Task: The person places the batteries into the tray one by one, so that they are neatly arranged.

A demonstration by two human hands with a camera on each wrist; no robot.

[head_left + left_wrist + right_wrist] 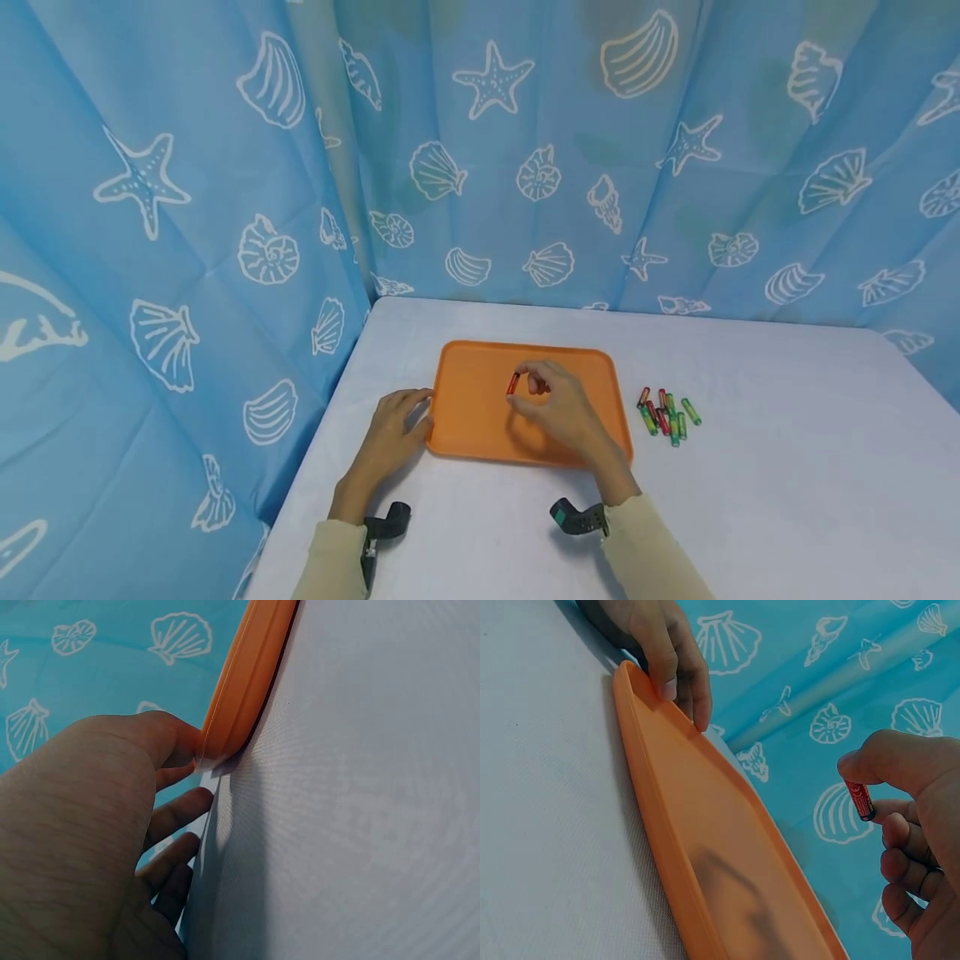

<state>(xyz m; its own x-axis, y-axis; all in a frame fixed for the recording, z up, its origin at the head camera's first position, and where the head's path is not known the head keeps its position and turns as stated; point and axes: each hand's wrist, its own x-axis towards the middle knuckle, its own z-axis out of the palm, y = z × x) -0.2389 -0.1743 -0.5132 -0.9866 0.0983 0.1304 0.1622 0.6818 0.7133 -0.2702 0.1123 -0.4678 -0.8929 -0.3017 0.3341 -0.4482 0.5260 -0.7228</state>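
Note:
In the head view, my right hand (558,408) pinches a small red battery (513,383) between thumb and index finger, held above the orange tray (472,417). The right wrist view shows the red battery (860,799) upright but slightly tilted, its ends between the fingertips, with the other fingers loosely bent. My left hand (393,429) is at the tray's left edge, its thumb and fingertips touching the rim. From the left wrist, the thumb meets the tray corner (232,705) while the remaining fingers hang relaxed below.
To the tray's right lies a loose cluster of several red batteries (662,422) and green batteries (691,411) on the white table (787,467). A blue curtain (495,167) with white shell prints hangs behind and at the left. Each wrist wears a black camera (577,518).

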